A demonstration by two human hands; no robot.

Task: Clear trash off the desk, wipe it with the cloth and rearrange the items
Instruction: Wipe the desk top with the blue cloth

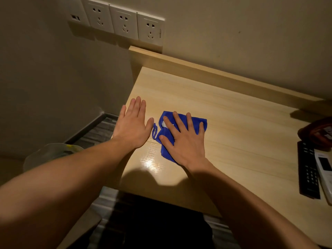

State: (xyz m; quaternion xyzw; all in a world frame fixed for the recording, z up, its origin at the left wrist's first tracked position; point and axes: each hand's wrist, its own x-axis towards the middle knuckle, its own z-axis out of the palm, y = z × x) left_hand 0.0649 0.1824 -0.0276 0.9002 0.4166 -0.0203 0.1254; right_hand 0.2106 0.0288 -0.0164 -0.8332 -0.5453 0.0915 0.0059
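A blue cloth lies bunched on the light wooden desk near its left end. My right hand presses flat on the cloth, fingers spread, covering most of it. My left hand rests flat on the bare desk just left of the cloth, at the desk's left edge, fingers straight and holding nothing. A loop of the cloth pokes out between the two hands.
A black remote and a white remote lie at the desk's right edge, with a dark reddish item behind them. A bin with a clear liner stands on the floor at left. Wall sockets are above.
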